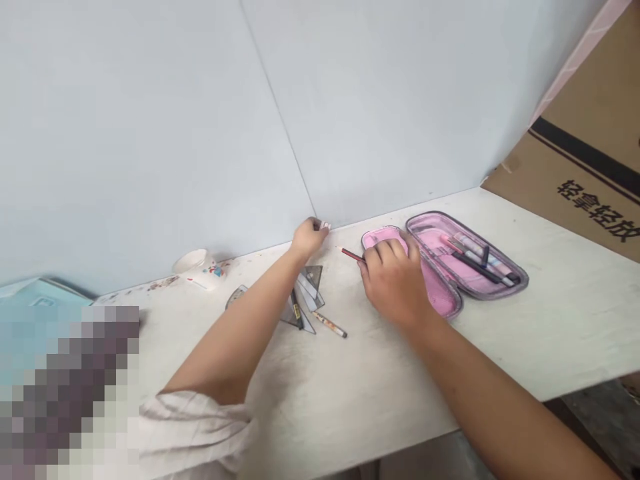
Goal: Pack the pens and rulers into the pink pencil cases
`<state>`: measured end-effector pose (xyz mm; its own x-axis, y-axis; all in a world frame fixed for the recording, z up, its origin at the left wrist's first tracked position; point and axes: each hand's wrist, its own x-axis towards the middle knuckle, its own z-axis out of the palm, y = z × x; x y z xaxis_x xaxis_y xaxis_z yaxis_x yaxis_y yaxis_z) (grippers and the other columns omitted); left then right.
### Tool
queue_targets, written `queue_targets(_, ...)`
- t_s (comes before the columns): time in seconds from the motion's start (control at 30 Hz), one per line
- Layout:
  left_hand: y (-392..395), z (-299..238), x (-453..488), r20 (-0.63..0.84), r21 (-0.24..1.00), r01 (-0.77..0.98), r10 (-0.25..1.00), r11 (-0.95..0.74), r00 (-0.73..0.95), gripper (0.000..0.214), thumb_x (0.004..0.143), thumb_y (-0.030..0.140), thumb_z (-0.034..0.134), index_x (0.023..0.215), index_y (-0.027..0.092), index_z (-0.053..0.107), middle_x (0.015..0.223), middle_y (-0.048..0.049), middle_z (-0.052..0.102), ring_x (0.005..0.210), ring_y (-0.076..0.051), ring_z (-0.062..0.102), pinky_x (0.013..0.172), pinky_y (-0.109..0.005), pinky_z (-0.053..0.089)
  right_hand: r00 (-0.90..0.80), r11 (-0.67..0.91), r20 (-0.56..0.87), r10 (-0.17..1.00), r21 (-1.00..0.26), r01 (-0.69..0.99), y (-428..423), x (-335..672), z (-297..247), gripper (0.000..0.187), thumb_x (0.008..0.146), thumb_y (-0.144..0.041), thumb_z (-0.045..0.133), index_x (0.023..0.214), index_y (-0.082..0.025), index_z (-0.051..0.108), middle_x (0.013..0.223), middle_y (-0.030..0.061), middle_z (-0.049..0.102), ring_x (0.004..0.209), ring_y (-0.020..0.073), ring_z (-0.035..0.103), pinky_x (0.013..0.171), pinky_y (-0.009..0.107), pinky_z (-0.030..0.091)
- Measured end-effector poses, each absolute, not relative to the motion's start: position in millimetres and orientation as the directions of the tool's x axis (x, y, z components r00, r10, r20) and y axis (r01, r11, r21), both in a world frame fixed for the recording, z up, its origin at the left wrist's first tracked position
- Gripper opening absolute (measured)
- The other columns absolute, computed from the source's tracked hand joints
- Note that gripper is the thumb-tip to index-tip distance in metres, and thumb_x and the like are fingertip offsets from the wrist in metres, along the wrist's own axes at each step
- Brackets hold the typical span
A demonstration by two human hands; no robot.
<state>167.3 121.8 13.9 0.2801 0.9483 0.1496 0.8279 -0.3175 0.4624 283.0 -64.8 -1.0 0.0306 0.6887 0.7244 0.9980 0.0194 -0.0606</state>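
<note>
My left hand (309, 237) reaches to the back of the white table (550, 333), against the blue wall, with its fingers pinched on a small white thing I cannot make out. My right hand (393, 277) is curled around a red pencil (350, 255) whose tip points left, and it rests on the near half of an open pink pencil case (440, 293). The far half of the case holds several pens (480, 259). Under my left forearm lie clear set squares (310, 290), a dark pen (297, 313) and a short patterned pencil (330, 325).
A tipped white paper cup (195, 263) lies near the wall at the left, with a clear protractor (236, 295) beside it. A cardboard box (590, 173) leans at the right end. A light blue book (35, 303) sits at the far left.
</note>
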Motion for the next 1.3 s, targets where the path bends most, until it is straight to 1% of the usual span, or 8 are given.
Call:
queue_targets(0.07,104,23,165,0.115,0.663,0.688,0.948,-0.296,0.297,0.03,0.082,0.025,0.047,0.11,0.017,0.048,0.098,-0.009,0.067,0.082,-0.014,0.064,0.073,-0.026,0.05,0.024,0.031,0.734,0.678,-0.061,0.998,-66,282,-1,0.021,0.087,-0.021,0.039,0.084,-0.017,0.059,0.082,0.0103,0.059,0.087,0.0243,0.046,0.1,0.049,0.024)
queue_targets(0.13,81,34,157,0.066,0.899,0.39,0.942,-0.199,0.328,0.045,0.079,0.016,0.048,0.122,0.022,0.04,0.095,-0.0054,0.068,0.074,-0.011,0.065,0.07,-0.025,0.051,0.011,0.049,0.745,0.667,-0.059,0.997,-68,282,-2,0.021,0.087,-0.023,0.038,0.084,-0.017,0.059,0.081,0.0104,0.058,0.087,0.0244,0.046,0.099,0.048,0.024)
queue_targets(0.2,56,43,147,0.021,0.988,0.133,0.927,-0.075,0.373,0.049,0.078,0.015,0.049,0.125,0.027,0.039,0.089,-0.0028,0.068,0.068,-0.01,0.064,0.067,-0.025,0.051,-0.014,0.082,0.755,0.655,-0.053,0.995,-70,281,-3,0.022,0.088,-0.024,0.038,0.084,-0.016,0.059,0.081,0.0101,0.058,0.087,0.0243,0.046,0.098,0.047,0.024)
queue_targets(0.37,6,48,125,-0.07,0.997,-0.014,0.918,0.082,0.39,0.023,0.082,0.023,0.049,0.104,0.02,0.055,0.08,-0.0049,0.068,0.063,-0.011,0.064,0.065,-0.024,0.051,-0.097,0.186,0.738,0.667,-0.039,0.982,-76,275,-6,0.025,0.088,-0.026,0.037,0.087,-0.015,0.059,0.082,0.0104,0.059,0.088,0.0242,0.046,0.096,0.045,0.025)
queue_targets(0.57,-24,36,115,-0.107,0.989,-0.059,0.938,0.133,0.329,0.013,0.085,0.021,0.047,0.097,0.019,0.051,0.076,-0.0045,0.067,0.064,-0.011,0.065,0.063,-0.023,0.051,-0.161,0.236,0.709,0.686,-0.007,0.972,-89,264,-8,0.028,0.09,-0.028,0.035,0.086,-0.014,0.059,0.082,0.01,0.06,0.086,0.0228,0.048,0.094,0.04,0.027)
queue_targets(0.73,-30,29,104,-0.098,0.984,-0.121,0.96,0.134,0.263,0.011,0.086,0.022,0.048,0.096,0.02,0.046,0.074,-0.002,0.064,0.063,-0.011,0.065,0.062,-0.025,0.052,-0.168,0.238,0.726,0.667,0.007,0.971,-93,261,-10,0.027,0.09,-0.027,0.036,0.085,-0.015,0.06,0.08,0.009,0.06,0.083,0.0217,0.048,0.094,0.039,0.027)
queue_targets(1.17,-39,4,93,-0.02,0.995,-0.074,0.891,0.06,0.454,0.011,0.085,0.017,0.047,0.094,0.02,0.042,0.082,-0.0025,0.064,0.064,-0.01,0.062,0.061,-0.025,0.05,-0.255,0.28,0.687,0.68,0.077,0.957,-90,256,-14,0.027,0.09,-0.026,0.036,0.085,-0.016,0.061,0.08,0.0081,0.06,0.084,0.021,0.048,0.095,0.038,0.028)
queue_targets(1.3,-39,0,87,0.017,0.979,-0.177,0.835,0.097,0.55,0.021,0.084,0.034,0.051,0.099,0.021,0.044,0.087,-0.0034,0.064,0.068,-0.012,0.062,0.063,-0.027,0.05,-0.284,0.303,0.694,0.662,0.099,0.948,-90,252,-14,0.025,0.089,-0.024,0.038,0.081,-0.018,0.06,0.081,0.0071,0.06,0.084,0.02,0.047,0.094,0.037,0.029)
